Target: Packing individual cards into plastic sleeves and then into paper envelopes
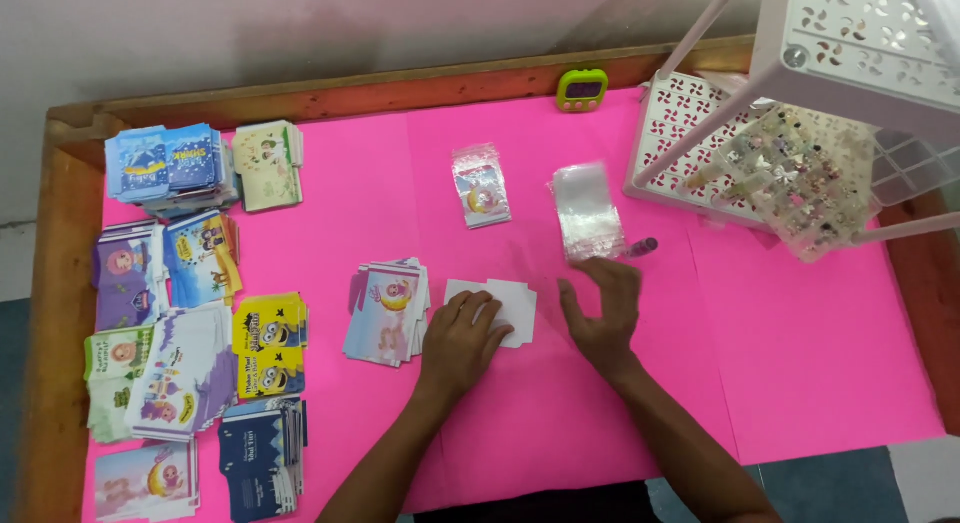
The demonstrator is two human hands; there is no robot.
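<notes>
White flat card blank [510,308] pinned under left hand [462,335] on the pink counter [800,363].
Right hand [603,313] rests open, empty; a careless sweep could scatter the clear plastic sleeves [588,211].

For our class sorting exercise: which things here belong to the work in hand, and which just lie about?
In hand: left hand on white card; right hand flat beside it; clear sleeves; card pile.

Lying about: green timer; white rack; card stacks at left.
</notes>
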